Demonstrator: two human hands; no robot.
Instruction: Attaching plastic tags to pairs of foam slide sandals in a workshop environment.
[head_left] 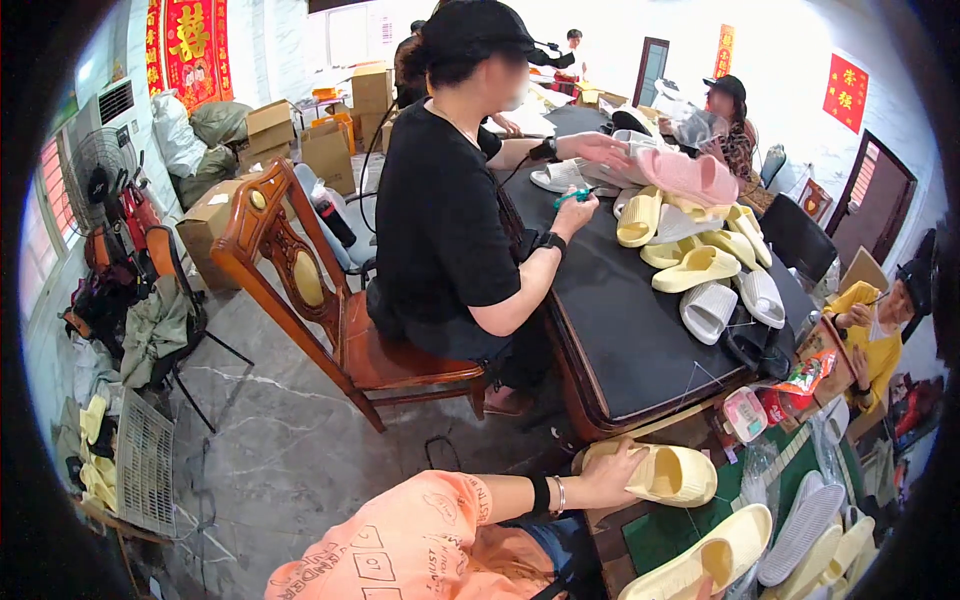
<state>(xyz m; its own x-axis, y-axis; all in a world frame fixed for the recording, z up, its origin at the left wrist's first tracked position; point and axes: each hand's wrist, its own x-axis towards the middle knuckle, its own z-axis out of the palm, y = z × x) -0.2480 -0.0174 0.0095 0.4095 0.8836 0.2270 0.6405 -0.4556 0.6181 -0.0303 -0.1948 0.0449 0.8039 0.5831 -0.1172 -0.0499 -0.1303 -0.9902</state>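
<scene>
Holding the pale yellow slipper at its heel end, your left hand has its fingers wrapped over the rim, so that hand is grasping the shoe where it rests on the near table edge, just below the dark table mat. Your right hand is out of sight in this head view, so you cannot tell its grip. To do this well, keep the slipper flat on the edge and your wrist low, so the sole does not tip off toward the floor. A second yellow slipper lies just below it, beside white ones; keep them apart so pairs do not get mixed.

As for containers, cardboard boxes stand at the far wall, but their contents are hidden. A heap of slippers lies loose on the mat. The person in black on the wooden chair works there.
</scene>
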